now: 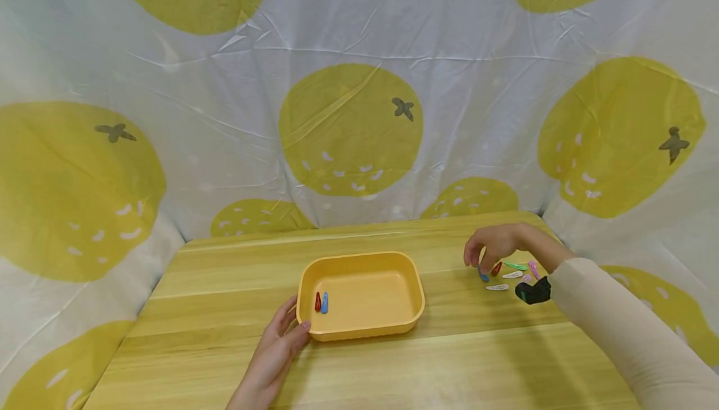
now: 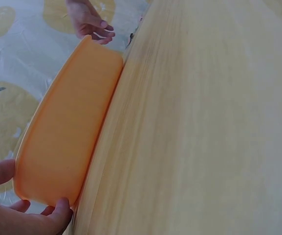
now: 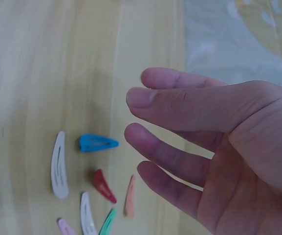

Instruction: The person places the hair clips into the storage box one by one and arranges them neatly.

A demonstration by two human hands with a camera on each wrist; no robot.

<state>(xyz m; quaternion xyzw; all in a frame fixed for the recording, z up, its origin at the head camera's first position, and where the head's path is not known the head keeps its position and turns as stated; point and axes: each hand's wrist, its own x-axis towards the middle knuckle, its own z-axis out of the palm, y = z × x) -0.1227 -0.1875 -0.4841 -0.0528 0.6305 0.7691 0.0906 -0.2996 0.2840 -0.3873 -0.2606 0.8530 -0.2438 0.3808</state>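
My left hand [image 1: 275, 347] grips the left end of a yellow plastic tray [image 1: 365, 334], thumb at the near corner and fingers along the side. Inside the tray, a red snap hair clip [image 1: 317, 302] and a blue one [image 1: 325, 303] lie side by side at the left. Over the right part of the table my right hand [image 1: 498, 244] hovers with loosely bent fingers, holding nothing. Just off its fingertips, a blue hair clip [image 3: 97, 143] lies on the wood in the right wrist view. Beside that are a red clip [image 3: 103, 185] and a white clip [image 3: 59, 166].
More hair clips lie in the same group: a green one [image 1: 515, 266], a pink one [image 1: 533, 269] and another white one [image 1: 512, 274]. A black device [image 1: 532, 291] sits by the right cuff. Behind the wooden table [image 1: 236, 285] hangs a lemon-print cloth [image 1: 224, 148].
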